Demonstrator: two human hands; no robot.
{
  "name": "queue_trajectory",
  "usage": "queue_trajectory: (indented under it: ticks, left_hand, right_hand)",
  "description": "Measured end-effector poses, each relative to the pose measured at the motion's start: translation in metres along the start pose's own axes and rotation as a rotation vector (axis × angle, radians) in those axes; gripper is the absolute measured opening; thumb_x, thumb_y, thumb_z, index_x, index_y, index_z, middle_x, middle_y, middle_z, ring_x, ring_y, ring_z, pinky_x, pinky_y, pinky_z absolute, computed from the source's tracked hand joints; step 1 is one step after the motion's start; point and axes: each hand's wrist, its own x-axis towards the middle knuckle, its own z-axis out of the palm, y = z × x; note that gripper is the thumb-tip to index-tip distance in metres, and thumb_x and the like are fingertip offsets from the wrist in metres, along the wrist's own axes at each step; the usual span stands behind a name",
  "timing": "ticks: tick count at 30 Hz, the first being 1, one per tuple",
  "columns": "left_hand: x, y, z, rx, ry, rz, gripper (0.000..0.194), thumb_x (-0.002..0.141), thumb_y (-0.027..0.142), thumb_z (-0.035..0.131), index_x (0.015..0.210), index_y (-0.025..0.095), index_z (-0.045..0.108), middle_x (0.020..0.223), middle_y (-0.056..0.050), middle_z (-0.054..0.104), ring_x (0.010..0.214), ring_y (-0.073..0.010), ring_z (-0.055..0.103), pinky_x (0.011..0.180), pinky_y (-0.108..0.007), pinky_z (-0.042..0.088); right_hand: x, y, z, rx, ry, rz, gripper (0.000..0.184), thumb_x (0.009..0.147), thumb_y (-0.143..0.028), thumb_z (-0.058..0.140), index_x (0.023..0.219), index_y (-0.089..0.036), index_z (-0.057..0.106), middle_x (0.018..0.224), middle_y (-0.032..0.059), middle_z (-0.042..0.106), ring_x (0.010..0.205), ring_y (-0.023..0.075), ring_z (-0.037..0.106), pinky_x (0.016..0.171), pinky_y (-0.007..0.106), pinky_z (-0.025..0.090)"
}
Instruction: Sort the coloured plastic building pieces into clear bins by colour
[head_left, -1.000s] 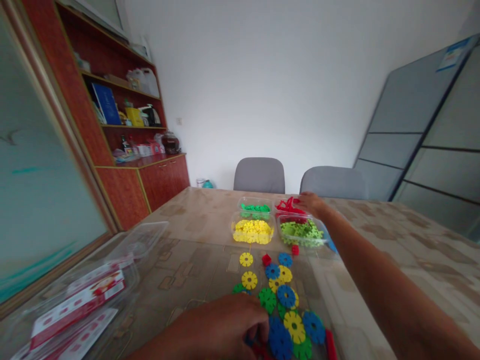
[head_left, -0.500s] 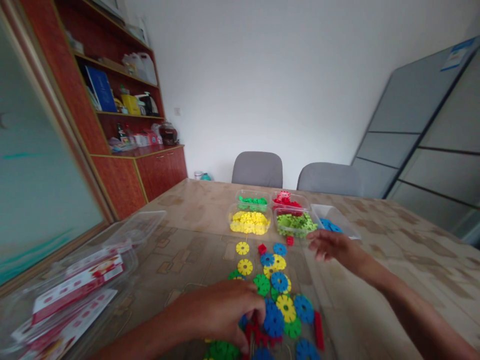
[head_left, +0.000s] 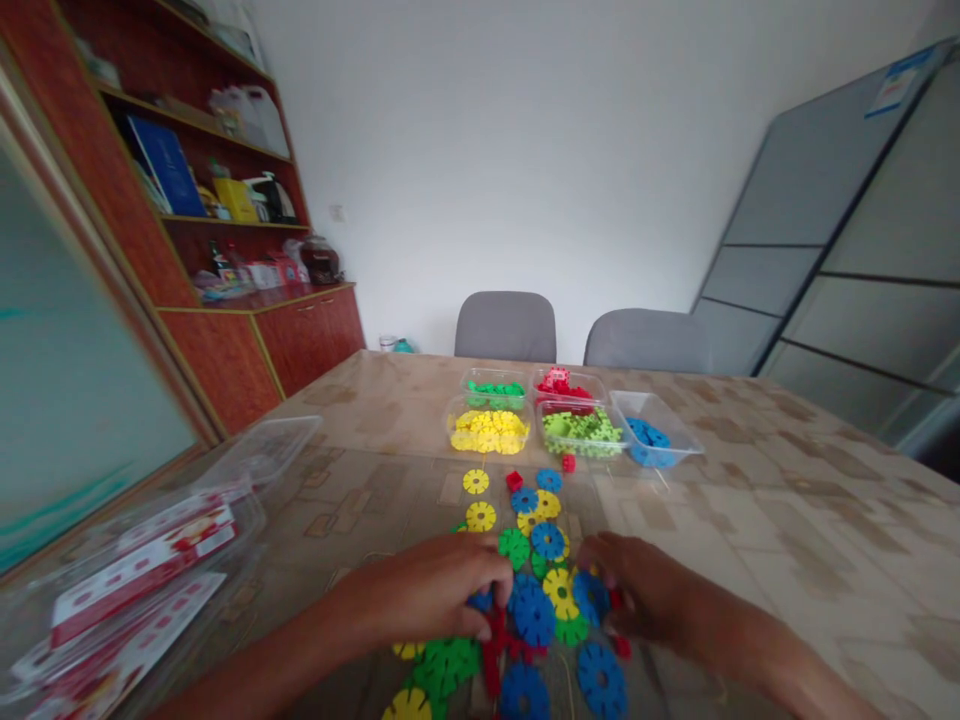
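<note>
My left hand (head_left: 457, 590) reaches in over the loose pieces, its thumb and fingers curled round the top of a red notched plastic piece (head_left: 493, 655). A blue notched disc (head_left: 534, 612) lies just right of those fingers. My right hand (head_left: 645, 590) is low over another blue disc (head_left: 591, 597), with fingers and thumb apart; a red strip (head_left: 621, 640) lies partly under it. Between the hands are a yellow disc (head_left: 560, 594) and a green disc (head_left: 572, 630). More green pieces (head_left: 446, 668) and blue discs (head_left: 601, 680) lie nearer me.
Clear tubs of yellow (head_left: 489, 432), light green (head_left: 581, 430), green (head_left: 495, 390) and red pieces (head_left: 562, 388), plus a tub of blue discs (head_left: 649, 440), stand farther back. Plastic lids and printed cards (head_left: 142, 570) lie at left. Two grey chairs (head_left: 506, 325) stand behind the table.
My right hand has come from beside the tubs down toward me to the blue disc and red strip. My left thumb has drawn up closer to its fingers. The view has tilted slightly.
</note>
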Motion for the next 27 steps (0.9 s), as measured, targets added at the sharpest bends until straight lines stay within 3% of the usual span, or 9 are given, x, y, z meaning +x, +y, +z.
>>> queue_trajectory:
  ticks: [5, 8, 13, 18, 27]
  left_hand:
    - [-0.006, -0.005, -0.017, 0.029, 0.054, -0.035, 0.021, 0.079, 0.014, 0.071, 0.095, 0.021, 0.060, 0.097, 0.000, 0.059, 0.094, -0.0176, 0.056, 0.075, -0.022, 0.039]
    - [-0.009, -0.003, -0.021, 0.030, 0.024, 0.024, 0.031, 0.075, 0.015, 0.076, 0.101, 0.024, 0.062, 0.098, 0.001, 0.058, 0.093, -0.0177, 0.057, 0.075, -0.022, 0.039]
    - [-0.009, 0.005, -0.007, 0.061, -0.078, 0.141, 0.034, 0.075, 0.019, 0.077, 0.104, 0.027, 0.062, 0.103, 0.001, 0.059, 0.094, -0.0174, 0.059, 0.070, -0.022, 0.038]
    - [-0.004, 0.004, 0.005, 0.084, -0.032, 0.140, 0.023, 0.075, 0.021, 0.078, 0.091, 0.023, 0.062, 0.097, 0.002, 0.058, 0.088, -0.0157, 0.059, 0.065, -0.021, 0.036]
    - [-0.005, -0.013, -0.018, -0.084, 0.082, 0.033, 0.006, 0.085, 0.014, 0.061, 0.086, 0.019, 0.059, 0.083, 0.003, 0.060, 0.078, -0.0134, 0.057, 0.066, -0.019, 0.037]
  right_hand:
    - [0.000, -0.008, -0.003, 0.103, -0.069, -0.082, 0.032, 0.073, -0.005, 0.052, 0.098, -0.021, 0.064, 0.086, 0.0011, 0.061, 0.076, 0.0173, 0.060, 0.061, 0.025, 0.048]
    - [0.001, -0.006, -0.005, 0.145, -0.088, -0.099, 0.035, 0.071, -0.001, 0.048, 0.096, -0.021, 0.062, 0.082, -0.0011, 0.055, 0.067, 0.0136, 0.056, 0.052, 0.020, 0.044]
    - [0.001, 0.000, -0.006, 0.066, -0.056, -0.106, 0.037, 0.071, -0.002, 0.050, 0.100, -0.021, 0.060, 0.087, 0.0004, 0.057, 0.075, 0.0158, 0.057, 0.062, 0.024, 0.047]
    - [-0.001, -0.006, -0.008, -0.003, -0.091, -0.040, 0.036, 0.071, -0.005, 0.057, 0.102, -0.021, 0.062, 0.091, 0.0023, 0.060, 0.081, 0.0189, 0.058, 0.068, 0.026, 0.048]
    - [0.000, -0.005, -0.011, -0.053, -0.037, -0.112, 0.033, 0.073, -0.003, 0.049, 0.099, -0.018, 0.063, 0.084, 0.0019, 0.061, 0.075, 0.0169, 0.058, 0.065, 0.025, 0.045]
